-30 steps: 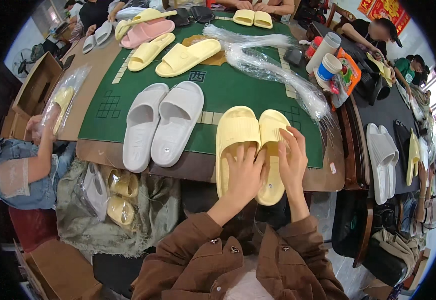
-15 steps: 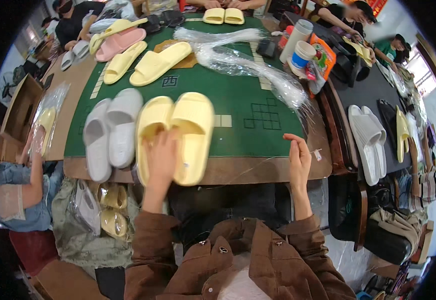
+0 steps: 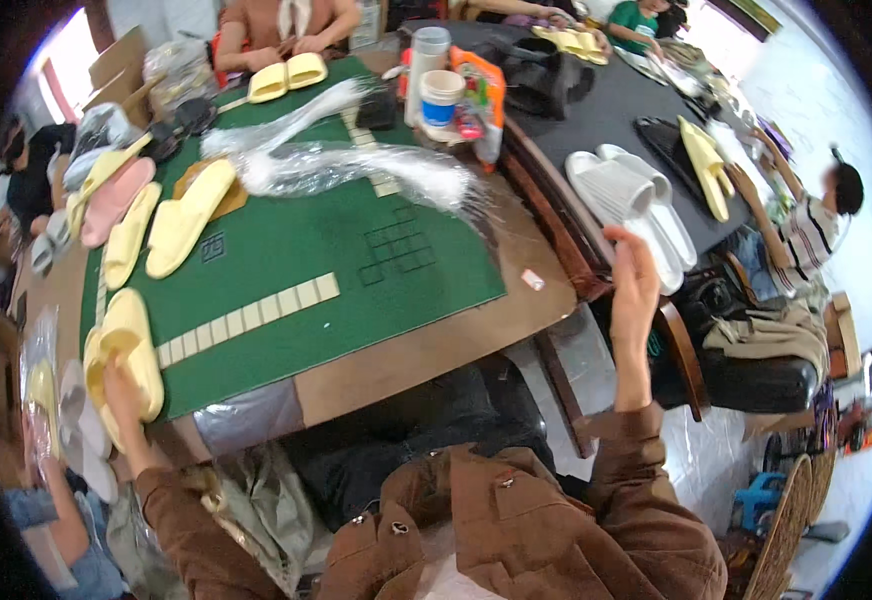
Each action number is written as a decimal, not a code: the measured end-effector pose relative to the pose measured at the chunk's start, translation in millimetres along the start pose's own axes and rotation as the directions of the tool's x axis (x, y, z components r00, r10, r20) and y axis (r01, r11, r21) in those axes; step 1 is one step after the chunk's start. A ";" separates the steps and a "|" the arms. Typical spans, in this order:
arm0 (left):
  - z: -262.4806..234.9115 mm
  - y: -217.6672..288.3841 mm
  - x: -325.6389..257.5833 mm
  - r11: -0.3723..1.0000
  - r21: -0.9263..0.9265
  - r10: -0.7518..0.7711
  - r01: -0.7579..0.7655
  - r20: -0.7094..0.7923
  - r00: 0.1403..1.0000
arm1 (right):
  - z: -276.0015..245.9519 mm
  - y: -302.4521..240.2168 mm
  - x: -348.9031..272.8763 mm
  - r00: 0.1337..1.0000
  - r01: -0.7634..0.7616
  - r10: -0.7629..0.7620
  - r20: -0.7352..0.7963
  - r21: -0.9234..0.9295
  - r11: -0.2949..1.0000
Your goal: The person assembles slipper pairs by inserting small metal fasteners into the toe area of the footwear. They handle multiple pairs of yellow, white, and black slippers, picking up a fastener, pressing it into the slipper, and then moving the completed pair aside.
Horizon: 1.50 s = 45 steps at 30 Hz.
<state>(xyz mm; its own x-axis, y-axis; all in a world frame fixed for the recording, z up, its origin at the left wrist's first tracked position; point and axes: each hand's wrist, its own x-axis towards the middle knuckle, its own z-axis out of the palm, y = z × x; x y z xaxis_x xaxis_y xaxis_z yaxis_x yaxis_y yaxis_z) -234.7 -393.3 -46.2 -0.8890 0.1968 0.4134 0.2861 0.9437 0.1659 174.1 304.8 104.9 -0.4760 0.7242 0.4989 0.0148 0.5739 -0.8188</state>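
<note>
My left hand (image 3: 124,392) reaches into the foot openings of a pair of pale yellow slide slippers (image 3: 128,322), its fingers gripping near the straps. The pair is at the left front of the green mat (image 3: 266,350). Just left of it is a pair of light grey slides (image 3: 84,430), partly covered by the yellow ones. Out to the right, my right hand (image 3: 636,295) is raised past the table's corner, fingers stretched up and apparently holding nothing. Behind that hand, grey-white slides (image 3: 624,190) lie on a neighbouring dark table.
Clear plastic strands (image 3: 356,168) stretch across the mat. Several yellow slides (image 3: 191,215) and a pink slide (image 3: 116,200) lie at the far left. A tumbler (image 3: 428,65) and a white-blue tub (image 3: 441,98) stand back right. Other people work around both tables.
The view has turned to the right. My left hand has shifted the yellow slippers leftward, up against the grey pair. My right hand has swung out beyond the table's edge.
</note>
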 end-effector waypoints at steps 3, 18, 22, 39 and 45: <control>14.5 28.5 10.9 1.000 0.017 -0.007 0.007 0.050 0.999 | -69.7 16.2 54.7 0.976 0.127 -0.174 -0.134 -0.306 0.944; 16.2 30.6 1.3 0.999 0.027 0.021 -0.018 -0.101 0.995 | -77.4 103.2 146.3 0.938 0.053 0.164 0.305 -0.595 0.802; 9.6 43.3 -5.5 0.998 -0.046 -0.053 0.050 -0.052 0.997 | -12.6 29.6 79.2 0.889 0.051 0.089 0.449 -0.289 0.956; -70.6 335.9 -57.5 0.820 -0.544 0.181 -0.177 -0.048 0.982 | 238.3 -11.8 -93.5 0.764 -0.068 -0.060 0.643 0.173 0.982; -54.9 397.2 -78.7 0.724 -0.624 0.282 -0.294 -0.121 0.952 | 188.7 -29.3 -88.4 0.638 -0.417 0.118 0.761 0.213 0.884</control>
<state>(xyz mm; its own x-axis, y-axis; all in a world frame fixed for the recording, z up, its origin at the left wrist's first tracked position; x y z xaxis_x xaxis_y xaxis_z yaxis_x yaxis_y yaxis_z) -31.5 -48.6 36.3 -0.7221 0.4214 0.5487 0.6916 0.4594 0.5574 49.8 151.7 31.2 -0.9710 0.2389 0.0060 0.0245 0.1242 -0.9920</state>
